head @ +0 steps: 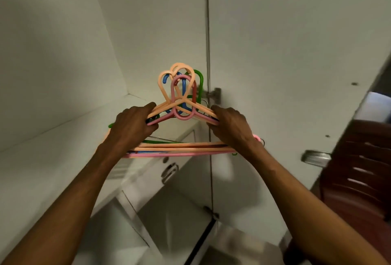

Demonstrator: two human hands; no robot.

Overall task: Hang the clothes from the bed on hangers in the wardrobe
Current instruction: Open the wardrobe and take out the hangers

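Note:
A bundle of several plastic hangers [182, 104] in peach, pink, blue and green is held up in front of the white wardrobe interior [148, 21], hooks pointing up. My left hand [132, 125] grips the left shoulders of the bundle. My right hand [230, 125] grips the right shoulders. The hangers' bottom bars [182, 150] run across below both wrists. No clothes and no bed are in view.
A white shelf [53, 154] lies at the left inside the wardrobe. The open wardrobe door [285, 53] with a hinge [214, 95] stands to the right. Drawer fronts with metal handles [169, 172] sit below. A dark red plastic chair [359, 171] is at the right edge.

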